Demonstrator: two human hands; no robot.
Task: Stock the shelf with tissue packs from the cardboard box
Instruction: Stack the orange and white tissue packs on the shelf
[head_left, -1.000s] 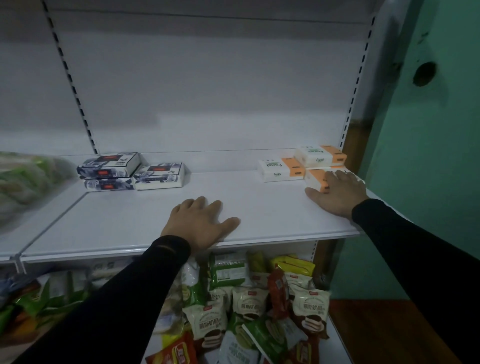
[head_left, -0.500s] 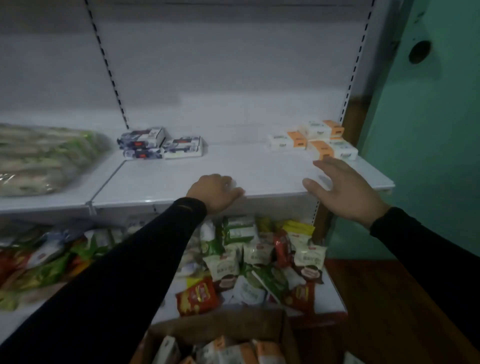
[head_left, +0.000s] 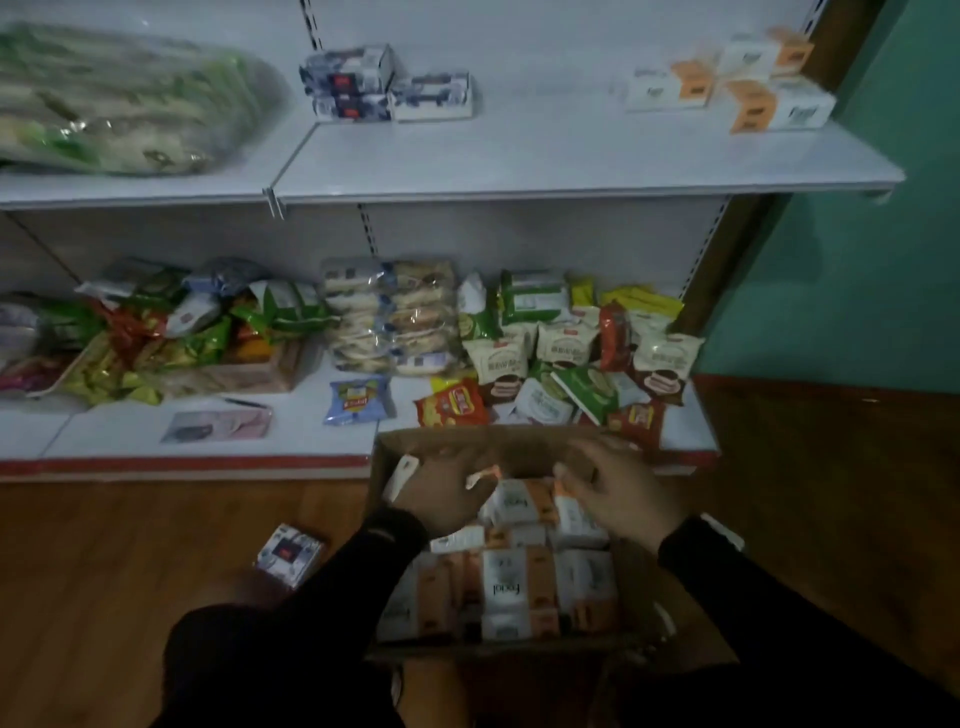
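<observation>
An open cardboard box (head_left: 467, 439) stands on the floor below me, filled with several white-and-orange tissue packs (head_left: 511, 587). Both my hands are inside its far end. My left hand (head_left: 441, 496) is curled over one pack, whose white ends stick out on both sides of it. My right hand (head_left: 621, 496) pinches the top edge of another pack with bent fingers. Above, the white shelf (head_left: 545, 161) carries three white-and-orange packs (head_left: 670, 88) at its right end and three blue-patterned packs (head_left: 363, 83) further left.
One blue-patterned pack (head_left: 288, 553) lies on the wooden floor left of the box. The lower shelf holds several snack bags (head_left: 561, 353). A large green plastic-wrapped bundle (head_left: 119, 98) fills the upper shelf's left part. A green wall (head_left: 857, 234) closes the right side.
Both hands left the shelf top and dropped into the box. My view swung down from the shelf to the floor and the box.
</observation>
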